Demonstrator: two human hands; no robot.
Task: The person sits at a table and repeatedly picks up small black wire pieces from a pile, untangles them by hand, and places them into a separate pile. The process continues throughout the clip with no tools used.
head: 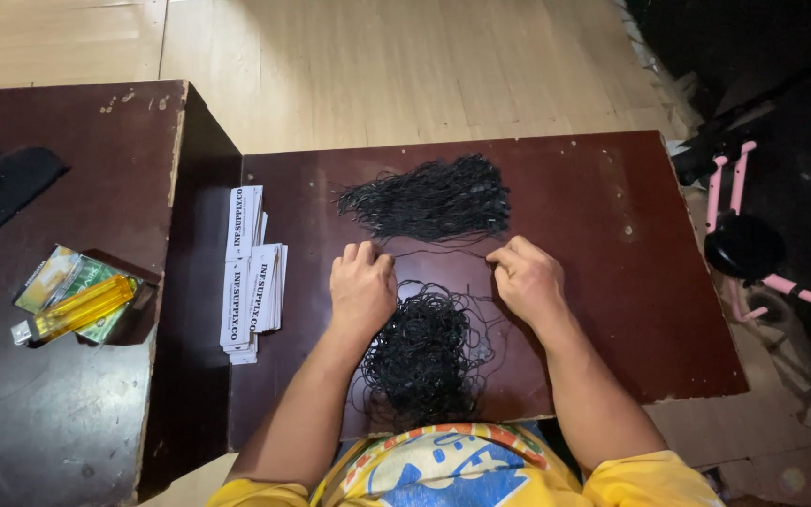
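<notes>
Two heaps of thin black string lie on a dark brown low table [612,216]. The far heap [429,199] is neat and fan-shaped. The near heap [424,352] is a loose tangle between my forearms. My left hand [362,284] rests knuckles-up at the tangle's upper left edge, fingers curled. My right hand [527,277] is curled too, pinching a single black strand that runs leftward between the hands. A stack of white printed paper tags [253,272] lies just left of my left hand.
A second dark table [58,394] stands at left, bearing a yellow lighter [77,310] on a small green-and-white packet and a black object at its far left edge. A pink-framed thing with a black seat [743,246] stands to the right. Light wooden floor lies beyond.
</notes>
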